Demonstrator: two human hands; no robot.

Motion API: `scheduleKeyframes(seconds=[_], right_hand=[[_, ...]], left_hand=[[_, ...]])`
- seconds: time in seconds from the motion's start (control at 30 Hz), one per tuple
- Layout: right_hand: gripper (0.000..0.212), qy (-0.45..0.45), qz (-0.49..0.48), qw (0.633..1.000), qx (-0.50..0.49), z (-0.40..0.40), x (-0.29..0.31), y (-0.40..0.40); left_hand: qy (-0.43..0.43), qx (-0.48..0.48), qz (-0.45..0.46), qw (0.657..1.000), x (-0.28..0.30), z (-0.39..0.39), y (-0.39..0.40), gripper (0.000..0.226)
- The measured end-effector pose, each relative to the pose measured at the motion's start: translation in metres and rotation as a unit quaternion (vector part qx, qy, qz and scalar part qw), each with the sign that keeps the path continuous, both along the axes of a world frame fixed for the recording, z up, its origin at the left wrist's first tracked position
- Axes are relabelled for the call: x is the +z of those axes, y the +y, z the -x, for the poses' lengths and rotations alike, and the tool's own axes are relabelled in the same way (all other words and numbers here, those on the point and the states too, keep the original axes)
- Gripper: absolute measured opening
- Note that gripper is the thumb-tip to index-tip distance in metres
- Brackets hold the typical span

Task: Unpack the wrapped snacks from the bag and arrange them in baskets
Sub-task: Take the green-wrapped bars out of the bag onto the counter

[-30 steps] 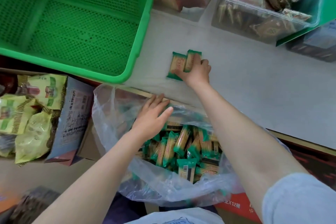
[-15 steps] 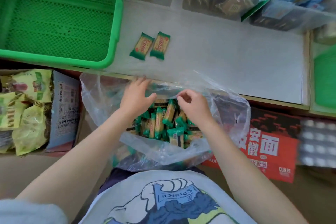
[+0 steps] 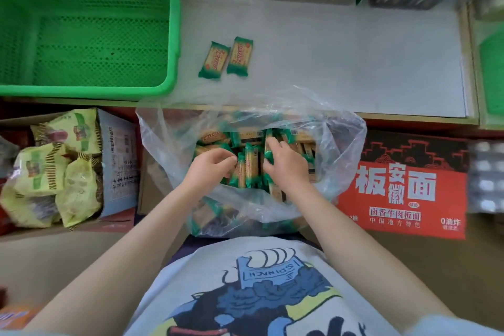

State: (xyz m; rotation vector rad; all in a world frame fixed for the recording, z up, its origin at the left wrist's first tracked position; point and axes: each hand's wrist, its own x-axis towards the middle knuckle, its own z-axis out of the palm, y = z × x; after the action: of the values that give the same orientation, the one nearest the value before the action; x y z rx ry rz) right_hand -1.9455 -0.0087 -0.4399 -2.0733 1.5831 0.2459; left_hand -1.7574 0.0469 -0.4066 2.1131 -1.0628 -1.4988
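Both hands [image 3: 210, 166] deeper in bag [image 3: 341, 150] now (2 snacks [image 3: 226, 58] on shelf)

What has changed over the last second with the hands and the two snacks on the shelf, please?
The right hand let go of the two green-and-gold wrapped snacks on the grey shelf top and drew back into the clear plastic bag, where it now closes on packets. The left hand went from the bag's rim into the pile too. The two snacks stay side by side; the green mesh basket remains empty.
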Motion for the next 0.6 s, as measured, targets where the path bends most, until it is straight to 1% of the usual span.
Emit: scheduleKeyframes(seconds=[0.1,0.17,0.2,0.23,0.27,0.3,0.33,0.37,0.4,0.43,0.53,0.6], right_hand=[[0.027,-0.055,0.002,0.992,-0.111,0.006,0.014,0.0],[0.023,-0.137,-0.02,0.971,-0.195,0.01,0.033,0.001],[0.022,-0.204,-0.048,0.946,-0.246,0.013,0.046,0.001],[0.022,-0.278,-0.087,0.909,-0.299,0.015,0.059,0.001],[0.022,-0.345,-0.132,0.864,-0.341,0.017,0.071,0.001],[0.021,-0.392,-0.167,0.828,-0.364,0.019,0.083,0.001],[0.02,-0.417,-0.185,0.81,-0.368,0.02,0.091,0.002],[0.02,-0.431,-0.194,0.804,-0.362,0.02,0.097,0.001],[0.019,-0.437,-0.199,0.804,-0.351,0.019,0.102,0.0],[0.018,-0.434,-0.199,0.811,-0.339,0.016,0.104,-0.003],[0.014,-0.405,-0.194,0.837,-0.311,0.007,0.109,-0.013],[0.014,-0.386,-0.226,0.844,-0.295,0.001,0.108,-0.023]], left_hand=[[0.016,0.008,0.007,1.0,0.007,-0.004,0.0,0.011],[0.016,0.008,0.013,1.0,0.012,-0.005,-0.001,0.011],[0.015,0.009,0.018,1.0,0.013,-0.005,-0.003,0.012],[0.023,0.016,0.023,0.999,0.016,-0.005,-0.005,0.017],[0.048,0.031,0.023,0.998,0.02,-0.003,-0.008,0.028],[0.102,0.056,0.019,0.993,0.025,0.0,-0.011,0.039],[0.172,0.083,0.014,0.982,0.03,0.003,-0.016,0.049],[0.237,0.106,0.012,0.966,0.035,0.007,-0.02,0.055],[0.282,0.123,0.012,0.951,0.039,0.01,-0.026,0.055],[0.308,0.136,0.017,0.942,0.043,0.012,-0.031,0.051],[0.305,0.174,0.034,0.936,0.048,0.009,-0.047,0.036],[0.304,0.177,0.036,0.935,0.048,0.001,-0.057,0.035]])
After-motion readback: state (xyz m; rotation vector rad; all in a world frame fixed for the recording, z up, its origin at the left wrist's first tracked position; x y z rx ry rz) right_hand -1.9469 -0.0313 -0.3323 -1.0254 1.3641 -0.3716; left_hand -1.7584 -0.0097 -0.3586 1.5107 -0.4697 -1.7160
